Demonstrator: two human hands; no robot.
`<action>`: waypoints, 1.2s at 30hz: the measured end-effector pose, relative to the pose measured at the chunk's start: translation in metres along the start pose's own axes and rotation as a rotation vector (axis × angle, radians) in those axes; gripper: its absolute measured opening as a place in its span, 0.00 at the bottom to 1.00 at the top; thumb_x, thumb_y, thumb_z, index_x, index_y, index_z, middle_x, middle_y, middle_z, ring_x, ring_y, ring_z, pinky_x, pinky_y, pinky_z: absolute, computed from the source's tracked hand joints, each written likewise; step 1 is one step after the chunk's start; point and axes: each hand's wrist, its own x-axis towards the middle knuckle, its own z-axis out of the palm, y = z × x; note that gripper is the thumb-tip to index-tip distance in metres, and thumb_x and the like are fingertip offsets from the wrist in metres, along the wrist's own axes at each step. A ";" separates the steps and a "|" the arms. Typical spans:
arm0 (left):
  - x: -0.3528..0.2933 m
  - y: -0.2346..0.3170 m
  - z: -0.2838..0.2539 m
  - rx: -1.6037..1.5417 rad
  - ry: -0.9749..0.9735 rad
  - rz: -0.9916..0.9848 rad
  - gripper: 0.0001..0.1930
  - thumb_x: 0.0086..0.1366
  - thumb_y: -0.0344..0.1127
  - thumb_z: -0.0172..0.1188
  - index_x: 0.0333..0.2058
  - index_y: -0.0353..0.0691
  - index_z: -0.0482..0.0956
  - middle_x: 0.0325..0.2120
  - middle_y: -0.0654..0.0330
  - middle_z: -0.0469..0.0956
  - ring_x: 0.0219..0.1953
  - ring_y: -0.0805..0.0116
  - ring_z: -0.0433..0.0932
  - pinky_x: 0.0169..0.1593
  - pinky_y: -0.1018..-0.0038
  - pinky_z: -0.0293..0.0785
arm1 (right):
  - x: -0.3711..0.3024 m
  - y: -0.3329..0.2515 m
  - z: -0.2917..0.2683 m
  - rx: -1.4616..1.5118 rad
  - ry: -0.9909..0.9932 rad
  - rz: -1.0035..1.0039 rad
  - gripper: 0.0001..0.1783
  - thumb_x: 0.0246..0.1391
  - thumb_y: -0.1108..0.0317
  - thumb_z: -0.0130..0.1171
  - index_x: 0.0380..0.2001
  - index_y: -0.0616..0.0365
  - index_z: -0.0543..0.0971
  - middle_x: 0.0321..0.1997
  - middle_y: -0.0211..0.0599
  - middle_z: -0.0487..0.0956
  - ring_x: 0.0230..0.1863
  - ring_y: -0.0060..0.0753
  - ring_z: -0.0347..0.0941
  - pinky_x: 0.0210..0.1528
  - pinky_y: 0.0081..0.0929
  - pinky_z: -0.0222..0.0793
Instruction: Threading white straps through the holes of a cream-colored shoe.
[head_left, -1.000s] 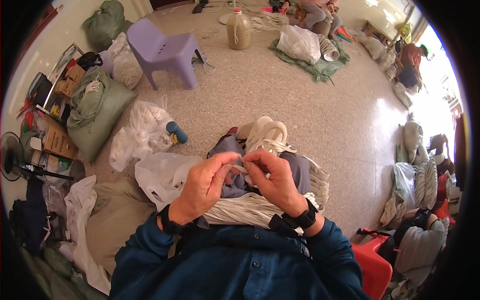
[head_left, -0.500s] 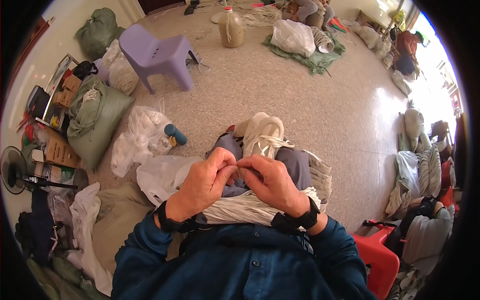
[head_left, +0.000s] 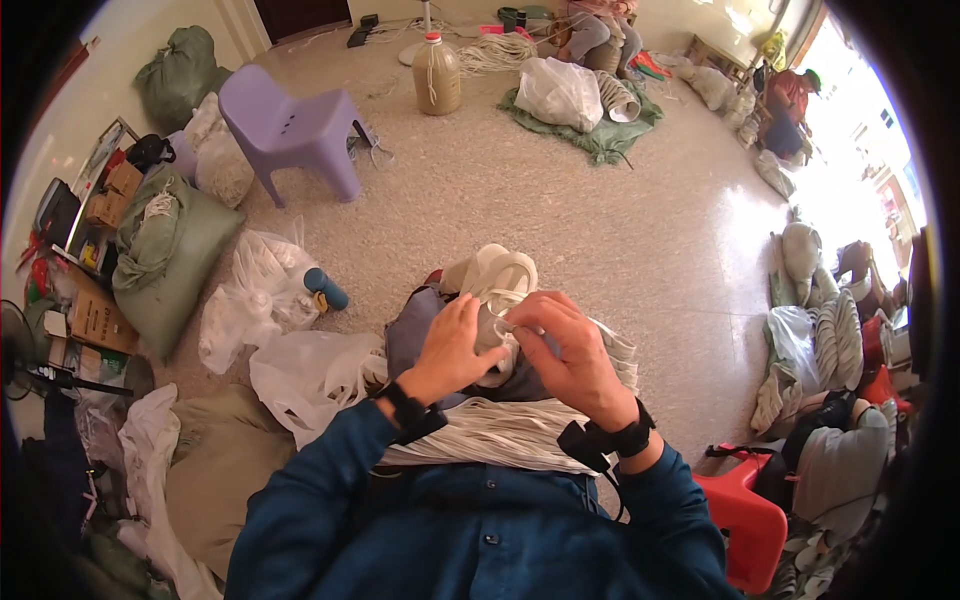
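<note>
Speckled floor (head_left: 650, 240) ahead of the fingers. Right hand (head_left: 568, 350): thumb and forefinger appear pinched on a pale strip (head_left: 503, 327), its visible bit pointing left from their tips, long axis roughly crosswise; right nearer. Left hand (head_left: 450, 350): thumb spread from fingers, nothing seen grasped. Coil (head_left: 487, 268) just beyond; bundle (head_left: 490, 432) bodyward, crosswise.
</note>
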 end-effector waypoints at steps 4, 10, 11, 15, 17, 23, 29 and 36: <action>0.016 -0.004 0.035 0.158 -0.150 -0.168 0.44 0.56 0.48 0.69 0.60 0.25 0.56 0.59 0.40 0.63 0.63 0.43 0.63 0.63 0.52 0.60 | -0.003 -0.019 -0.018 0.538 -0.009 0.349 0.04 0.63 0.77 0.53 0.39 0.65 0.76 0.34 0.35 0.81 0.37 0.24 0.78 0.42 0.23 0.72; 0.018 -0.025 0.073 0.245 0.032 -0.089 0.43 0.57 0.44 0.68 0.61 0.26 0.54 0.59 0.39 0.62 0.63 0.43 0.63 0.62 0.54 0.62 | -0.006 -0.105 -0.080 0.813 0.145 -0.042 0.04 0.57 0.79 0.54 0.28 0.67 0.76 0.24 0.41 0.78 0.24 0.32 0.72 0.28 0.31 0.70; 0.019 -0.023 0.076 0.240 0.023 -0.079 0.43 0.58 0.45 0.68 0.61 0.26 0.54 0.59 0.38 0.61 0.63 0.42 0.62 0.62 0.54 0.62 | -0.008 -0.110 -0.088 1.031 0.213 -0.335 0.07 0.54 0.80 0.54 0.23 0.65 0.76 0.19 0.42 0.76 0.20 0.38 0.72 0.26 0.36 0.71; 0.016 -0.029 0.064 0.221 -0.001 -0.108 0.43 0.58 0.45 0.68 0.61 0.25 0.55 0.60 0.37 0.61 0.63 0.41 0.62 0.63 0.54 0.62 | 0.010 -0.126 -0.102 0.854 0.062 -0.205 0.08 0.62 0.77 0.54 0.26 0.61 0.75 0.17 0.36 0.74 0.19 0.36 0.73 0.32 0.42 0.74; 0.015 -0.024 0.049 0.128 -0.115 -0.150 0.43 0.57 0.46 0.69 0.61 0.24 0.56 0.60 0.36 0.61 0.64 0.40 0.61 0.64 0.54 0.62 | -0.001 -0.125 -0.095 0.766 0.146 -0.068 0.05 0.66 0.73 0.54 0.33 0.60 0.73 0.17 0.32 0.74 0.18 0.33 0.73 0.34 0.40 0.75; 0.010 0.078 -0.003 -0.249 0.072 0.445 0.28 0.62 0.42 0.65 0.55 0.31 0.67 0.52 0.44 0.72 0.57 0.48 0.71 0.62 0.56 0.66 | -0.007 -0.108 -0.103 0.572 0.247 -0.021 0.09 0.68 0.65 0.53 0.38 0.59 0.71 0.17 0.29 0.69 0.16 0.26 0.66 0.33 0.36 0.71; -0.015 0.050 0.004 -0.282 -0.163 0.349 0.08 0.66 0.29 0.58 0.43 0.36 0.77 0.34 0.55 0.77 0.39 0.52 0.78 0.47 0.63 0.75 | -0.011 -0.064 -0.137 0.513 0.535 0.153 0.07 0.71 0.67 0.47 0.39 0.58 0.72 0.21 0.24 0.65 0.24 0.20 0.62 0.41 0.30 0.68; -0.006 0.032 0.022 -0.282 -0.159 0.404 0.04 0.63 0.27 0.59 0.36 0.36 0.74 0.30 0.52 0.76 0.38 0.49 0.77 0.45 0.62 0.73 | -0.016 -0.035 -0.135 0.314 0.536 0.247 0.06 0.68 0.70 0.51 0.40 0.60 0.75 0.26 0.28 0.73 0.31 0.22 0.70 0.44 0.28 0.70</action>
